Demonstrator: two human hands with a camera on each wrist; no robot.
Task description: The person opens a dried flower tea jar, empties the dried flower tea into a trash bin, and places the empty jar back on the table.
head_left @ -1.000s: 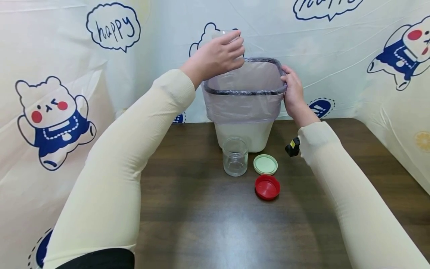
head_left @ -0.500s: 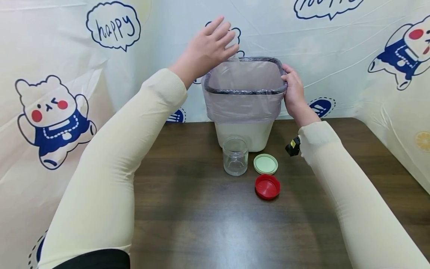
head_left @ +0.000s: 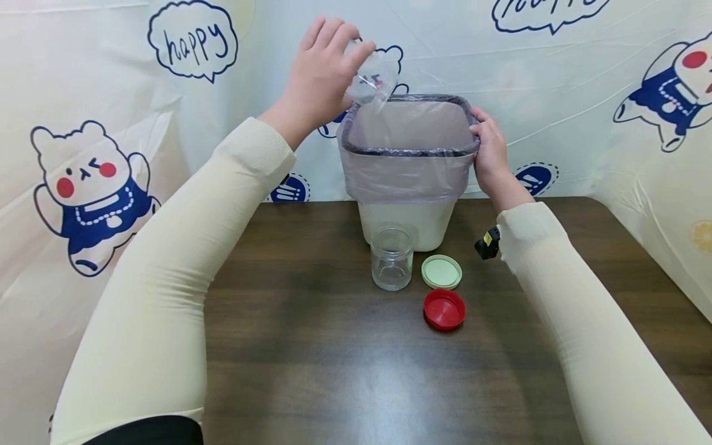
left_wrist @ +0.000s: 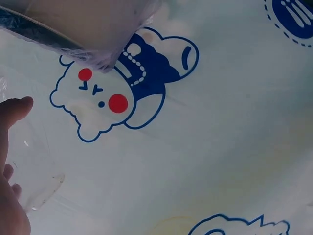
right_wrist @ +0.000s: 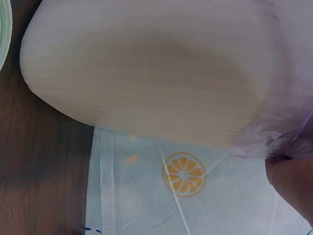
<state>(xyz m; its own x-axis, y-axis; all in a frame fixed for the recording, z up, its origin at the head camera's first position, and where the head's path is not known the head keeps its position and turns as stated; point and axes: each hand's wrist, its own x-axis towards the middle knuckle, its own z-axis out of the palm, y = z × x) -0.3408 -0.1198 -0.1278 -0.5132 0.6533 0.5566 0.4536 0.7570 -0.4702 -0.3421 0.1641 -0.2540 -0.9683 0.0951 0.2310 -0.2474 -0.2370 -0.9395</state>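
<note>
Over the left rim of a white trash bin (head_left: 406,222), my left hand (head_left: 322,74) grips a clear jar (head_left: 378,77), tilted with its mouth down and to the right. In the left wrist view the jar (left_wrist: 46,188) shows faintly beside the thumb and fingertips. The bin has a translucent purple bag (head_left: 403,176) folded over its rim. My right hand (head_left: 491,151) holds the bin's right rim through the bag. In the right wrist view its thumb (right_wrist: 293,183) presses against the gathered plastic bag (right_wrist: 264,139).
An open glass jar (head_left: 392,262) stands upright in front of the bin. Right of it lie a pale green lid (head_left: 442,272) and, nearer, a red lid (head_left: 444,310). The brown wooden table (head_left: 311,358) meets a printed cloth backdrop (head_left: 556,93) behind.
My left hand has moved left and turned, bringing the tilted jar more into sight at the bin's left rim. The right hand keeps its hold on the rim.
</note>
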